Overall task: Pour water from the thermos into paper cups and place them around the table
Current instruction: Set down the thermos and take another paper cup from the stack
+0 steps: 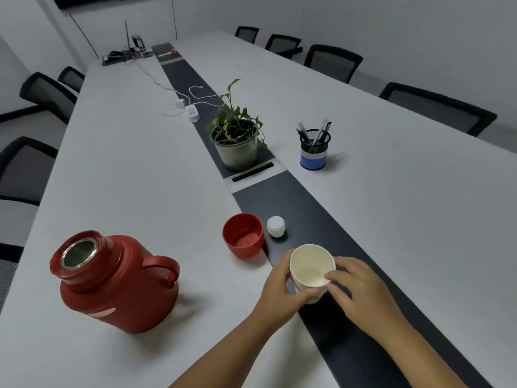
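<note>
Both hands hold 1 white paper cup (312,268) over the table's (134,169) dark centre strip: left hand (282,289) wrapped around its side, right hand (361,292) pinching the rim. The open red thermos (112,281) stands well left.

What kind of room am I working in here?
Most likely an office meeting room: one long white table with a dark cable strip down its middle, mesh chairs along both sides, and a pen holder.

Black mesh chairs (333,61), pale grey walls (391,29)
</note>
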The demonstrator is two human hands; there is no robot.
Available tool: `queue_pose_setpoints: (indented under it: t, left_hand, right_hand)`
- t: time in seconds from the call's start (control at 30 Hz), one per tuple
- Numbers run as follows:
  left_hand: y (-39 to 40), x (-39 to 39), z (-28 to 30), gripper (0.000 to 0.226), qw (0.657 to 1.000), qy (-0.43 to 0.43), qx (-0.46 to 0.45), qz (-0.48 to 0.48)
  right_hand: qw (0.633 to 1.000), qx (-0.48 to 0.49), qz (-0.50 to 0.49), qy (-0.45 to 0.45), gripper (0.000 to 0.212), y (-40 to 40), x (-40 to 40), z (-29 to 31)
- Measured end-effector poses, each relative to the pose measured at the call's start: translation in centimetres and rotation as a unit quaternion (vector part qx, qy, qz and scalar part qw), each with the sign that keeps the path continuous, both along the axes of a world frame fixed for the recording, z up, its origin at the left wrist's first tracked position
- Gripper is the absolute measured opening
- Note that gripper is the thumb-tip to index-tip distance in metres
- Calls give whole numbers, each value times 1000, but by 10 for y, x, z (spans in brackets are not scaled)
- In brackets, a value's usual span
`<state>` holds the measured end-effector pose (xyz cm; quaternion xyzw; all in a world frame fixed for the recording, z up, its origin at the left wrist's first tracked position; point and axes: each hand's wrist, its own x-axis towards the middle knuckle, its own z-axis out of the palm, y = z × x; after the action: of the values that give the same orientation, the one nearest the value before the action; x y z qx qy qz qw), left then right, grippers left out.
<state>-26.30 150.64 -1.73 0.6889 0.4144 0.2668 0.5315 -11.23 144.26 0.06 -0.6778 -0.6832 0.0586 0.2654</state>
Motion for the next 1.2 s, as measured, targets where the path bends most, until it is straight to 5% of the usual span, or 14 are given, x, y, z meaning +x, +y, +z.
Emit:
queue_pose_setpoints:
  t: [0.23, 0.5, 0.67, 0.8, 1.07, 1.2]
  left_hand:
    - [4, -3, -1, 58, 1000, -3, 2, -6]
    - [7, -3, 6, 60, 999, 24, -22, -26]
    - [-12, -26, 30, 92, 990, 137, -27, -20]
    - [-63, -86, 37, 67, 982, 172, 36, 73]
    - [-223, -207, -33, 47, 901, 293, 3, 319]
    - [-277, -221, -63, 60, 864, 420, -16, 278]
  right_hand:
    - [1000, 23, -7, -2, 26, 0, -6, -2]
    - [985, 18, -76, 154, 18, 2, -3, 24]
    - [981, 74, -56, 168, 26, -18, 0, 61]
    - [982, 93, 23, 160, 37, -47, -29, 73]
    - [953, -52, 173, 242, 22, -80, -168, 2]
    - [940, -84, 222, 244, 23, -94, -225, -28]
